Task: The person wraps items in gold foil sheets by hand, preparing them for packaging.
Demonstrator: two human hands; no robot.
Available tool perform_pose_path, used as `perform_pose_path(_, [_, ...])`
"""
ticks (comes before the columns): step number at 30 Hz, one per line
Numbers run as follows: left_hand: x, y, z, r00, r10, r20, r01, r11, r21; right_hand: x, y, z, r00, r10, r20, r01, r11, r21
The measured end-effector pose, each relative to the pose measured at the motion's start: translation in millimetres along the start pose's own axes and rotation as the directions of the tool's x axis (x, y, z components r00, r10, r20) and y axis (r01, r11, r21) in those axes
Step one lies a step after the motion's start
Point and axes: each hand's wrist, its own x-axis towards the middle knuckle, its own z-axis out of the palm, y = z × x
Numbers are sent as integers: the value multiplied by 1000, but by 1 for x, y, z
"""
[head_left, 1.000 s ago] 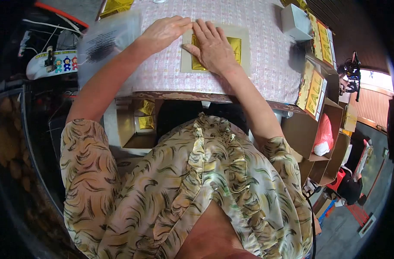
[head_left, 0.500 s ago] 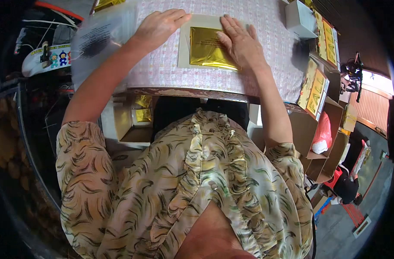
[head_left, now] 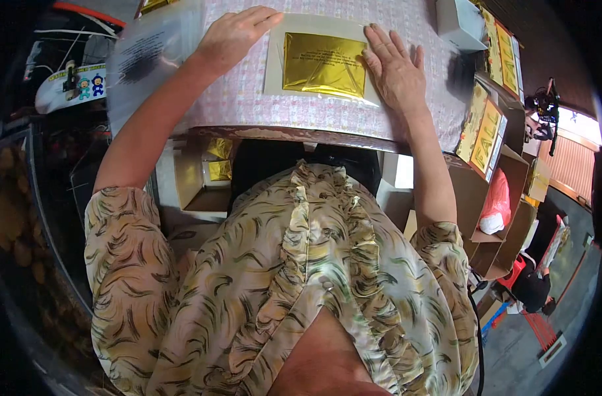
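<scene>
A gold foil packet (head_left: 324,63) with dark printed text lies flat inside a clear plastic bag (head_left: 274,72) on the table. My left hand (head_left: 235,36) is closed, its fingertips pinched at the bag's upper left corner. At the bag's right edge, my right hand (head_left: 396,72) rests flat with the fingers stretched out and a little apart, touching the plastic. A stack of clear plastic bags (head_left: 146,56) with black print lies left of my left forearm.
Yellow "FALL" cartons (head_left: 482,138) and a white box (head_left: 460,26) stand along the right side. A cardboard box (head_left: 205,195) with gold packets is below the table edge (head_left: 301,135). Another person (head_left: 533,287) is at the far right.
My right hand has slid right, off the gold packet to the bag's edge, uncovering the packet's print. The left hand has shifted slightly left, and the bag sits slightly further left too.
</scene>
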Motion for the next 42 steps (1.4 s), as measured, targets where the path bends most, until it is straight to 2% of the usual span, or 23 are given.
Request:
perform_pose_path(3, [-2,-1,2,1000,7,-9,-7,1000,-23,-4,-1,1,999,30,-31,-27,995,92])
perform_pose_path(5, [-1,-4,2,998,19,-68,-30,988,-154,-3,-3,1,999,41,-27,-38,993,110])
perform_pose_path(6, [-2,-3,1,997,18,-72,-28,989,-147,-4,-3,0,998,56,-17,-53,991,127])
perform_pose_path(9, [-1,-15,3,999,-45,5,45,978,-206,-2,-8,-3,997,80,19,-82,982,168])
perform_pose_path(11, [2,-43,11,977,-77,196,160,879,-449,-3,-8,-6,996,74,42,-80,984,156])
perform_pose_path(12, [9,-40,6,979,-76,191,155,884,-440,0,-7,-8,996,70,63,-78,987,141])
perform_pose_path(14, [33,-12,-5,949,-258,184,316,759,-570,-1,-9,-8,996,74,54,-80,989,127])
perform_pose_path(15, [44,4,-2,948,-263,179,318,761,-566,-1,-10,-7,996,75,51,-81,990,117])
perform_pose_path(17, [51,33,15,997,-31,67,43,979,-199,-3,-10,-3,997,70,37,-74,991,115])
perform_pose_path(21, [33,25,16,976,-8,216,63,966,-249,-5,-9,-2,996,77,32,-81,990,116])
perform_pose_path(23, [18,5,8,965,-17,263,49,992,-113,-8,-8,0,997,72,32,-76,989,131])
perform_pose_path(24, [12,-1,4,963,-21,267,53,992,-112,-7,-6,0,998,63,19,-65,988,142])
perform_pose_path(27, [-3,-24,2,976,-10,220,46,986,-159,-9,-5,8,999,37,-15,-35,993,110])
perform_pose_path(29, [-10,-54,26,993,-96,61,104,983,-150,-8,-4,9,999,32,-39,-28,996,90])
perform_pose_path(30, [-2,-51,21,994,-96,61,104,983,-150,-9,-4,9,999,24,-49,-20,996,82])
perform_pose_path(32, [30,-35,6,953,-282,113,297,780,-551,-9,-5,9,998,9,-60,-4,997,73])
perform_pose_path(35, [74,-6,7,954,-277,114,293,781,-552,-8,-5,4,997,1,-78,5,997,82])
perform_pose_path(37, [84,2,7,954,-257,158,301,813,-498,-9,-3,4,994,64,-91,-37,961,273])
perform_pose_path(38, [88,5,5,949,-240,204,308,844,-439,-9,-1,5,993,71,-95,-43,963,266])
perform_pose_path(39, [91,5,3,952,-233,197,298,847,-441,-9,2,8,983,126,-134,-71,933,353])
perform_pose_path(40, [92,4,0,943,-198,268,311,814,-491,-8,5,11,969,181,-170,-90,894,438])
perform_pose_path(41, [92,3,-3,928,-159,336,327,777,-538,-7,10,13,949,215,-232,-80,873,482])
perform_pose_path(42, [89,1,-5,932,-155,328,320,778,-540,-11,11,6,947,216,-238,-81,876,476])
